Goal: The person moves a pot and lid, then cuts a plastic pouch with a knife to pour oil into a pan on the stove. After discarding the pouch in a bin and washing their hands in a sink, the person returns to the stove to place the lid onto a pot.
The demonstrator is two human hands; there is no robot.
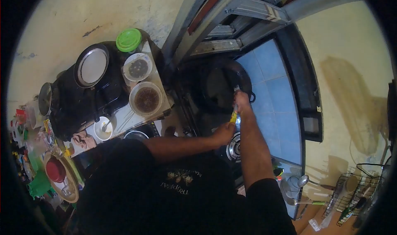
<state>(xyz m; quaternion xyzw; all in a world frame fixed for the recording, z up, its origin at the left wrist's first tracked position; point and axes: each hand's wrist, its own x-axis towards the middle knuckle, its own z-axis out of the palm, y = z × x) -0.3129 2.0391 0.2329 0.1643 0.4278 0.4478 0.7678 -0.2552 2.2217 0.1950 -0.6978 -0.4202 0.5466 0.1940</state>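
My left hand (223,134) is closed around the lower end of a narrow yellow and pale thing (234,116); its kind I cannot tell. Further up, my right hand (241,101) grips the same thing, and a small pale, shiny tip sticks out beyond the fingers. That tip overlaps the near right side of a large black wok (217,84), whose loop handle (252,97) lies just right of my right hand. Below my left hand, a round metal gas burner (234,147) shows partly behind the arms. Dark liquid or shadow fills the wok.
Left, a counter carries a frying pan (92,67), a green-lidded container (128,40), a strainer (146,99) and a white bowl (103,128) with a spoon. Blue tiles (269,94) border the stove's right side. A wire rack (351,193) with utensils stands lower right.
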